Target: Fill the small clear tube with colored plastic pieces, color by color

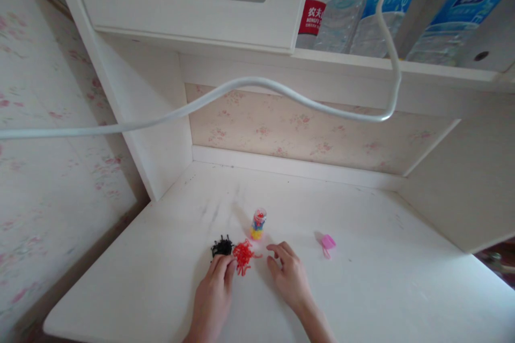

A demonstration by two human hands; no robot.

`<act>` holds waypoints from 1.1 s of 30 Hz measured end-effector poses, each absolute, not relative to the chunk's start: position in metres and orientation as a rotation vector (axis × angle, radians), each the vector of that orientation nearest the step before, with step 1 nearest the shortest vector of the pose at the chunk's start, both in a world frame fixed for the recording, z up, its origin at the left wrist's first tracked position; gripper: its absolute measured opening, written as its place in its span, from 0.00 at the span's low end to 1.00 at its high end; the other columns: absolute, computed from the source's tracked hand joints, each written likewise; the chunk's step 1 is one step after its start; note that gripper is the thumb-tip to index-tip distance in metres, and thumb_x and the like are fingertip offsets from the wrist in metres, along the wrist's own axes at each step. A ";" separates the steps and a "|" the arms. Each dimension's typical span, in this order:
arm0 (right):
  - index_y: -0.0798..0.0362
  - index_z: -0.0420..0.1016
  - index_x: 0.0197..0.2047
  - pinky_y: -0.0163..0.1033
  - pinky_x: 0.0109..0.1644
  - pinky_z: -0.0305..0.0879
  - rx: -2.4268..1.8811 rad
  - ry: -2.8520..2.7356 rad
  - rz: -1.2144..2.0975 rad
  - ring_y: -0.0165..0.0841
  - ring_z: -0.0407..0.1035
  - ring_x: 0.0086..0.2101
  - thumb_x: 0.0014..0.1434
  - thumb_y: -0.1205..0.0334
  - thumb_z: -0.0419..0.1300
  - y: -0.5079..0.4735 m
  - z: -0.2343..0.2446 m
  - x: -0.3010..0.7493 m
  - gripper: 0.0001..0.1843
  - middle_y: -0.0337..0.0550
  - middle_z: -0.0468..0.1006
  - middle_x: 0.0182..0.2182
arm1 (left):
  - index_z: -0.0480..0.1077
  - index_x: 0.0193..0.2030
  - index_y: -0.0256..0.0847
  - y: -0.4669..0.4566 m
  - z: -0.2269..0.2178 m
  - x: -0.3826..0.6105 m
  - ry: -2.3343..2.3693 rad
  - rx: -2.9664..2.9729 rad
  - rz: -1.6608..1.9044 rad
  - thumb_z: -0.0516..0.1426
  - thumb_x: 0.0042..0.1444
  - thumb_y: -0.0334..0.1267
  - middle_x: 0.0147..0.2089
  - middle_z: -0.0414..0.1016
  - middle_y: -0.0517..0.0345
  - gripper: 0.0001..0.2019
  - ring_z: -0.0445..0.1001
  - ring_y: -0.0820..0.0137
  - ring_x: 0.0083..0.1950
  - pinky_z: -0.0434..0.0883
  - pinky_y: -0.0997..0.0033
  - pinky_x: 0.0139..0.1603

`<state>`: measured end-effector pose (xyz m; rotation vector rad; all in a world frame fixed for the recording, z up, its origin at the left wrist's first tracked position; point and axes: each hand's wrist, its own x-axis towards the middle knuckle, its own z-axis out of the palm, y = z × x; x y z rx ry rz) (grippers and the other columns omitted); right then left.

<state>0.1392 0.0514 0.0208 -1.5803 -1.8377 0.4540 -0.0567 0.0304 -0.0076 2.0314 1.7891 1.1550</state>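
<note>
A small clear bottle [258,224] stands upright on the white table, with yellow, blue and red pieces inside and no lid on it. In front of it lies a loose pile of red rubber bands or short strings [243,256]. A similar black pile [222,246] touches its left side. My left hand [213,289] is closed at the near edge of both piles, thumb against fingers; what the fingertips hold, if anything, is hidden. To the right of the red pile my right hand [288,274] hovers, thumb and forefinger apart, with nothing visible between them. A pink lid-like piece with a loop [328,243] lies farther right.
A white cable [257,82] crosses in front of the view. Above the white table [386,278] hangs a cabinet [193,16], beside a shelf holding several plastic bottles [341,16]. Side panels and a papered back wall [298,128] enclose the table's rear.
</note>
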 end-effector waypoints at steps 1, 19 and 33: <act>0.48 0.75 0.46 0.34 0.38 0.63 -1.616 -1.889 0.436 0.31 0.69 0.34 0.58 0.66 0.53 0.047 0.015 0.136 0.15 0.42 0.73 0.36 | 0.70 0.41 0.43 0.031 -0.008 -0.057 1.781 2.031 1.156 0.46 0.64 0.41 0.40 0.76 0.55 0.12 0.77 0.70 0.39 0.74 0.73 0.40; 0.49 0.73 0.36 0.33 0.39 0.63 -1.559 -1.772 0.379 0.30 0.69 0.32 0.66 0.60 0.47 0.039 -0.010 0.136 0.14 0.42 0.71 0.36 | 0.71 0.40 0.41 0.085 0.092 -0.022 1.540 1.965 1.397 0.49 0.62 0.43 0.40 0.72 0.55 0.12 0.72 0.72 0.38 0.70 0.73 0.37; 0.49 0.72 0.36 0.32 0.39 0.64 -1.533 -1.740 0.391 0.30 0.69 0.32 0.65 0.61 0.47 0.040 -0.013 0.137 0.13 0.41 0.70 0.36 | 0.73 0.40 0.43 0.120 0.088 -0.013 1.530 2.150 1.184 0.46 0.63 0.44 0.41 0.69 0.55 0.16 0.71 0.71 0.41 0.69 0.69 0.46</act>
